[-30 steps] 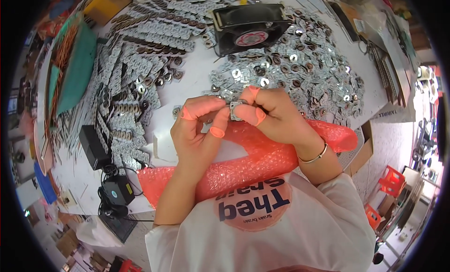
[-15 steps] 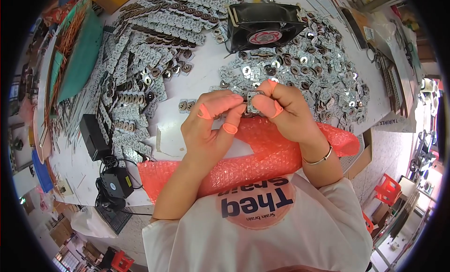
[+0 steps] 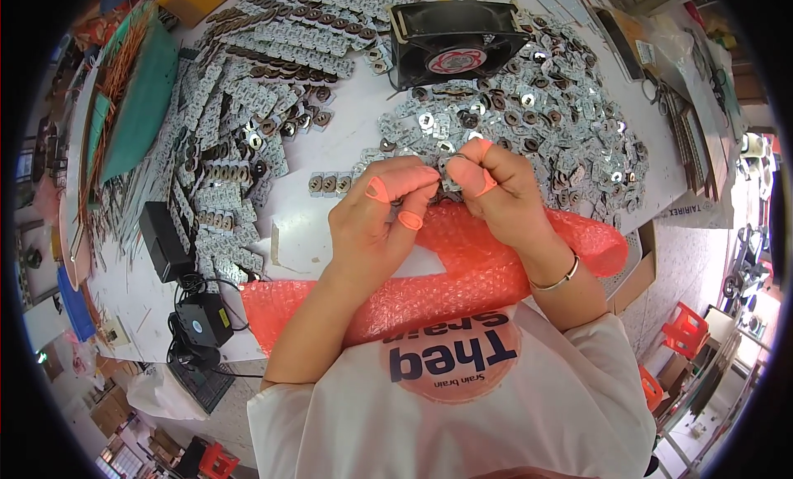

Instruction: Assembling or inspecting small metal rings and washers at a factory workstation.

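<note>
My left hand (image 3: 372, 206) and my right hand (image 3: 505, 190) meet above the white table, with pink finger cots on thumbs and forefingers. Both are closed in a pinch, their fingertips almost touching. Whatever small piece lies between them is mostly hidden by the fingers. Just beyond my right hand spreads a pile of loose small metal plates with round brown discs (image 3: 570, 120). A short row of joined plates (image 3: 330, 183) lies left of my left hand. Under my wrists stretches a roll of red bubble wrap (image 3: 446, 293).
A black square fan (image 3: 458, 45) stands at the back. Rows of joined plates (image 3: 235, 107) cover the left side, near a green tray (image 3: 149, 107) of copper-coloured strips. A black box (image 3: 164, 241) and a power adapter with cables (image 3: 205, 320) sit at the left front.
My left hand has shifted slightly right, uncovering more of the short row of plates. Both hands stay pinched close together. The view has turned a little, so the fan appears slightly farther left.
</note>
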The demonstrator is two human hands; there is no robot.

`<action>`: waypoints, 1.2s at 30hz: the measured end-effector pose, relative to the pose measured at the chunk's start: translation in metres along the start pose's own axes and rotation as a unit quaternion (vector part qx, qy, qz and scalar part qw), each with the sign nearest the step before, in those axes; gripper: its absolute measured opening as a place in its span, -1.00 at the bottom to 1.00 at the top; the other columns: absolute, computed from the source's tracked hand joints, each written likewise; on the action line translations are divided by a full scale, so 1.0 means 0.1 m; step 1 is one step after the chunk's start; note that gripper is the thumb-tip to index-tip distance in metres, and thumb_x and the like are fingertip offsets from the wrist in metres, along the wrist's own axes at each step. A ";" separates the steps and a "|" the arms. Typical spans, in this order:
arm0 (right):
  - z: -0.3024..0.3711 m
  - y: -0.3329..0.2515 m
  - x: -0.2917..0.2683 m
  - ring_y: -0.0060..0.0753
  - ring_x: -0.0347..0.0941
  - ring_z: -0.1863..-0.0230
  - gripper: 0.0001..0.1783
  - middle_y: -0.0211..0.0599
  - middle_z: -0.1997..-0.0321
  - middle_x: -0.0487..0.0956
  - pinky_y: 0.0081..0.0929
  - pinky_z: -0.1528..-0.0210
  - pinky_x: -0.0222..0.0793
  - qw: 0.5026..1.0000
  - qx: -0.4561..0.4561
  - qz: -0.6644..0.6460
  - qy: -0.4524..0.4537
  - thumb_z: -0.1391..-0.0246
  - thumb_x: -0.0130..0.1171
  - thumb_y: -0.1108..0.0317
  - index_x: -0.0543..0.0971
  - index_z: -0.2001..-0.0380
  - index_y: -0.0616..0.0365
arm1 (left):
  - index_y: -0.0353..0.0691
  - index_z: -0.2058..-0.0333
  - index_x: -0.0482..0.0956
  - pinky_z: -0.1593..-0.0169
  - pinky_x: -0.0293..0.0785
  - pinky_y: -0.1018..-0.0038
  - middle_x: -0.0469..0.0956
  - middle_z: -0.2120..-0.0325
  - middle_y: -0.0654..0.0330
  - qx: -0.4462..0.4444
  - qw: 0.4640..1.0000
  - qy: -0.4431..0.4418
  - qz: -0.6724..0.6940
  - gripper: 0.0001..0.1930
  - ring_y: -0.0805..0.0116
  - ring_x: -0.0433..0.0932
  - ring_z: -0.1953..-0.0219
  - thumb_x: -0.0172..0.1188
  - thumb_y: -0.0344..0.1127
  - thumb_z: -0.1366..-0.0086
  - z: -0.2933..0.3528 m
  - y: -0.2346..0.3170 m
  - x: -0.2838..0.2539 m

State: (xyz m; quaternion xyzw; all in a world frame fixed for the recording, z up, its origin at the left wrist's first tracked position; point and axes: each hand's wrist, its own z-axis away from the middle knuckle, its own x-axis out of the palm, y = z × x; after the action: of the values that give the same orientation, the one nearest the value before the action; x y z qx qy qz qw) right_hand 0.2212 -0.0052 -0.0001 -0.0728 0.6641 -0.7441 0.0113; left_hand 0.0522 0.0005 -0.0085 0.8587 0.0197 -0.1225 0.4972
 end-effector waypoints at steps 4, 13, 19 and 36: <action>-0.04 -0.04 -0.06 -0.79 0.15 0.61 -0.81 -0.59 0.65 0.35 -0.74 0.59 0.07 0.995 -0.031 0.095 -0.005 -0.09 0.18 0.34 0.47 0.52 0.20 | -0.32 0.27 0.50 0.29 0.50 0.56 0.51 0.27 0.08 -0.041 0.998 -0.003 0.054 -0.81 0.38 0.52 0.29 0.17 -0.65 -0.12 0.02 -0.04 -0.04; -0.10 -0.05 -0.13 -0.72 0.21 0.58 -0.91 -0.49 0.63 0.41 -0.69 0.55 0.14 0.956 -0.156 0.241 0.052 -0.08 0.15 0.45 0.56 0.44 0.25 | -0.31 0.19 0.51 0.29 0.51 0.61 0.53 0.31 0.12 -0.105 0.991 0.001 0.078 -0.78 0.43 0.58 0.32 0.15 -0.60 -0.17 0.00 -0.01 -0.02; -0.10 0.02 -0.10 -0.69 0.31 0.60 -0.86 -0.47 0.67 0.42 -0.65 0.56 0.22 0.960 -0.180 0.202 -0.066 -0.08 0.15 0.43 0.57 0.49 0.27 | -0.33 0.14 0.46 0.23 0.61 0.45 0.50 0.29 0.14 -0.233 0.927 -0.048 0.290 -0.78 0.34 0.59 0.28 0.06 -0.60 -0.23 0.02 -0.02 -0.09; -0.04 -0.07 0.03 -0.76 0.05 0.79 -0.84 -0.55 0.74 0.29 -0.72 0.75 -0.12 0.989 0.093 -0.100 -0.058 -0.15 0.10 0.35 0.47 0.47 0.19 | -0.31 0.13 0.45 0.36 0.56 0.51 0.47 0.32 0.17 -0.302 0.885 -0.038 0.354 -0.75 0.35 0.58 0.42 0.17 -0.45 -0.21 -0.03 0.05 -0.14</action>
State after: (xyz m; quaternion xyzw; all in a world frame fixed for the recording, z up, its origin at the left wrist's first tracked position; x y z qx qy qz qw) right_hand 0.2179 -0.0010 0.0064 -0.1808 0.5792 -0.7947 -0.0178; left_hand 0.0402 0.0014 0.0004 0.6117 -0.2679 0.0410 0.7432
